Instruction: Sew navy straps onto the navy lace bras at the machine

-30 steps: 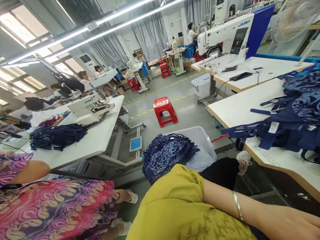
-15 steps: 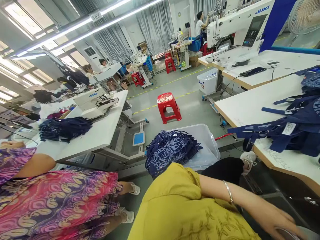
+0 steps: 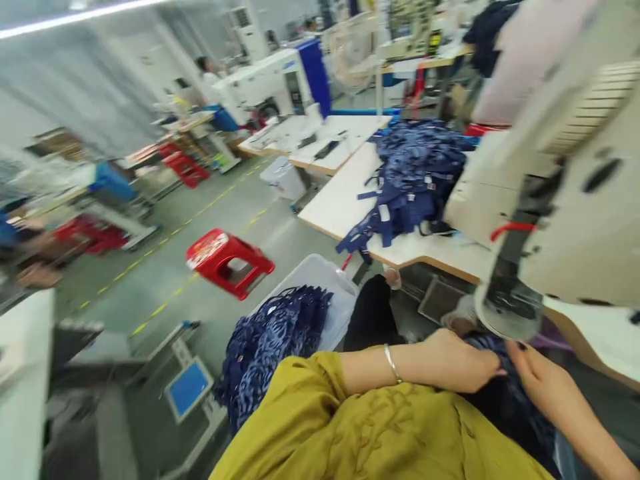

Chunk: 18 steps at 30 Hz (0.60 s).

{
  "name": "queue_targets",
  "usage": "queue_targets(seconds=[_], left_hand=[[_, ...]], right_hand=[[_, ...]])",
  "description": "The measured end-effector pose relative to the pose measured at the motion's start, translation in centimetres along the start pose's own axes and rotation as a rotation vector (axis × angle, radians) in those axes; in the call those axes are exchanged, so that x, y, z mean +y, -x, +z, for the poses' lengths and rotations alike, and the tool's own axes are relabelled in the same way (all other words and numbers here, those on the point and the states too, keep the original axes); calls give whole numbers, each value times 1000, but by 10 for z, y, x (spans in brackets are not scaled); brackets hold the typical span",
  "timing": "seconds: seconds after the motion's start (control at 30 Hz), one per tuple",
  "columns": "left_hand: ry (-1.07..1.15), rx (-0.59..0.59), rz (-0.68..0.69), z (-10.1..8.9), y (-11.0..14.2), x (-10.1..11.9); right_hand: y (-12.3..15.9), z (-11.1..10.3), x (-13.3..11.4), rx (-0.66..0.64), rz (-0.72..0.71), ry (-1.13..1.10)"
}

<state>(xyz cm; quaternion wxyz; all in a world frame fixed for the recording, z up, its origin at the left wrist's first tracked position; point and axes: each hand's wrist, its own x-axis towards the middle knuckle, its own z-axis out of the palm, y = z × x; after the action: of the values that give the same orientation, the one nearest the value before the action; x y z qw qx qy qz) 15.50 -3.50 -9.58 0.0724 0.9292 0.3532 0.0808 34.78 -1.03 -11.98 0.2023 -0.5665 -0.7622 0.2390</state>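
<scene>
My left hand (image 3: pixel 453 360), with a silver bangle (image 3: pixel 393 364) on the wrist, is closed on a navy patterned garment (image 3: pixel 517 393) in front of my lap. On the other side of that cloth, my right hand (image 3: pixel 543 377) grips it between thumb and fingers. Both hands are just below the rounded arm end of a sewing machine (image 3: pixel 575 220). Much of the garment is hidden by my hands and sleeve, and its lower part hangs over my legs.
A pile of navy garments (image 3: pixel 420 167) covers part of the white table (image 3: pixel 335 200). To my left, a clear plastic bin (image 3: pixel 345 293) holds more patterned navy pieces (image 3: pixel 275 340). A red stool (image 3: pixel 227 260) stands on the floor beyond, near a blue pedal (image 3: pixel 187 388).
The view has swung right, bringing the sewing machine in close. My left hand has risen from low at the right to the garment, and my right hand now shows, gripping it too.
</scene>
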Motion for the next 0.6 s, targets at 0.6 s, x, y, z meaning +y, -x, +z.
queue_targets(seconds=[0.6], left_hand=[[242,-2,-261,-22,-2,3]], right_hand=[[6,-21,-31,-14,-11,-134]])
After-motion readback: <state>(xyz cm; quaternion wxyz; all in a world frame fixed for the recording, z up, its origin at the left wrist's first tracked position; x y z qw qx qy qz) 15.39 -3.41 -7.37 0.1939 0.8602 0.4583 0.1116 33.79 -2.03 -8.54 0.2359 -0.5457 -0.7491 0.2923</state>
